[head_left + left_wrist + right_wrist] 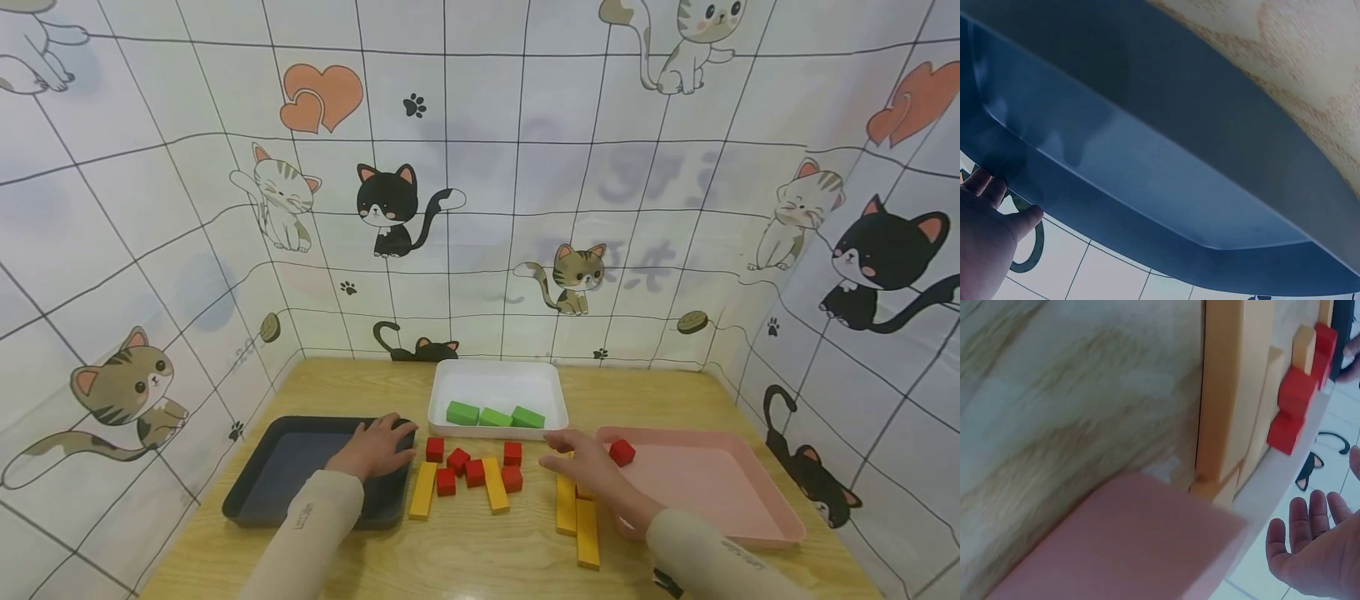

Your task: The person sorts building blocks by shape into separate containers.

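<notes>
My left hand (pixel 373 447) is at the far right corner of the dark blue tray (pixel 258 467), fingers spread over its rim. In the left wrist view, that tray (pixel 1147 181) shows a bare floor, with fingertips right at its edge. My right hand (pixel 592 468) hovers over several yellow blocks (pixel 588 542) beside the pink tray (pixel 705 483), its fingers loosely spread and holding nothing. The right wrist view shows these relaxed fingers (pixel 1299 519) apart from the yellow blocks (pixel 1225 394). One red cube (pixel 622 452) lies inside the pink tray, near its left edge.
Several red cubes (pixel 475 472) lie between the hands, along with two long yellow blocks (pixel 422 492). Behind them stands a white tray (pixel 495 379) holding three green blocks (pixel 496 417). A cat-print curtain (pixel 480 200) encloses the wooden table (pixel 480 558) at the back and sides.
</notes>
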The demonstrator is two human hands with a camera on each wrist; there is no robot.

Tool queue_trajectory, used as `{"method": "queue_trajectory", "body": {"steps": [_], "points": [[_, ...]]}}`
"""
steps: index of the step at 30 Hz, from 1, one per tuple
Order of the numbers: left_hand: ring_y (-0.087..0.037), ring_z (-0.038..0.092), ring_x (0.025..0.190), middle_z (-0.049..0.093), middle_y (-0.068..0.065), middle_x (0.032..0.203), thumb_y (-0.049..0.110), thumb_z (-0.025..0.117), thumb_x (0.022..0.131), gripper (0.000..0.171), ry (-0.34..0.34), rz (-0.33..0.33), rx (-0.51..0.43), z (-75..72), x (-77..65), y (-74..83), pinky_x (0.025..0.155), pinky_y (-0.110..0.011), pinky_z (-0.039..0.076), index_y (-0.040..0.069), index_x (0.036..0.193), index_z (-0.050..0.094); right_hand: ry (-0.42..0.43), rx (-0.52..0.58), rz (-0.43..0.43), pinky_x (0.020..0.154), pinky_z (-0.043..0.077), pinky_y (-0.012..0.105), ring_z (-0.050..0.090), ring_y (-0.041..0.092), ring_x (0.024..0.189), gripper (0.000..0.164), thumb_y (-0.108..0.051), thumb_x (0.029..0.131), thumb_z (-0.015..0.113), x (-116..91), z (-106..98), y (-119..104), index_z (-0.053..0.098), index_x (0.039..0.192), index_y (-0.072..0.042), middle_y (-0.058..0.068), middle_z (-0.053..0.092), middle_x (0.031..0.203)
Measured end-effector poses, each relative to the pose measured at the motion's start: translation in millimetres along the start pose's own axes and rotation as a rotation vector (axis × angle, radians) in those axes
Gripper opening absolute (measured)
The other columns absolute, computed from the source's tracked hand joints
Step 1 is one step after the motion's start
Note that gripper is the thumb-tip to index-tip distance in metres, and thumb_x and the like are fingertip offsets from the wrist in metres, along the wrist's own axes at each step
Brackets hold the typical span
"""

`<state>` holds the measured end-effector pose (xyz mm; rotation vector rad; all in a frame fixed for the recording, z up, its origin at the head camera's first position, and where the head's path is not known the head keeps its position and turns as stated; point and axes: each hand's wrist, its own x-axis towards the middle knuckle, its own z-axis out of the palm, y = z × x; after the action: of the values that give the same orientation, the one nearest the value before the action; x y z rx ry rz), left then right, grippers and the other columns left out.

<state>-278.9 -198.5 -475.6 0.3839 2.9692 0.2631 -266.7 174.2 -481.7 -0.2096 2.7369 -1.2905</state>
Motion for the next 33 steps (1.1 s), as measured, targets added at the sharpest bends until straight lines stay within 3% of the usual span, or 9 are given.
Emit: {"method": "queue_trajectory", "body": {"steps": [4,14,23,33], "points": [[-0.043,0.035,0.139,0.036,-0.021,0.152,0.039,0.06,0.099,0.053,0.002,0.007,-0.004,1.0,0.4,-1.6,0.108,-0.069,0.024,0.017,0.145,0.051,-0.047,-0.026,0.004,0.093,0.052,0.047,0.057,0.025,0.112,0.044,-0.033,0.087,0.077,1.3,11.8,-3.2,0.066,0.127,-0.017,0.002,0.065,0.119],[-0.043,0.035,0.139,0.036,-0.02,0.153,0.041,0.06,0.098,0.053,0.004,0.004,-0.016,5.9,1.6,-5.2,0.109,-0.069,0.023,0.019,0.145,0.051,-0.146,-0.047,-0.109,0.093,0.052,0.05,0.059,0.032,0.114,0.045,-0.025,0.09,0.075,2.8,34.1,-2.4,0.065,0.13,-0.008,0.01,0.065,0.124],[-0.04,0.035,0.14,0.036,-0.018,0.153,0.042,0.059,0.099,0.052,0.008,-0.004,-0.014,7.4,2.4,-5.6,0.109,-0.068,0.023,0.02,0.145,0.051,-0.167,-0.033,-0.136,0.093,0.053,0.048,0.061,0.028,0.11,0.042,-0.023,0.089,0.077,4.9,47.3,-1.9,0.066,0.126,-0.008,0.008,0.063,0.124],[-0.04,0.034,0.14,0.036,-0.018,0.153,0.042,0.06,0.098,0.052,0.013,-0.004,-0.027,8.4,2.1,-6.2,0.11,-0.068,0.023,0.02,0.145,0.051,-0.166,-0.087,-0.163,0.094,0.052,0.048,0.061,0.026,0.104,0.041,-0.014,0.085,0.079,7.3,53.5,-2.7,0.067,0.123,-0.004,0.008,0.065,0.118]]}}
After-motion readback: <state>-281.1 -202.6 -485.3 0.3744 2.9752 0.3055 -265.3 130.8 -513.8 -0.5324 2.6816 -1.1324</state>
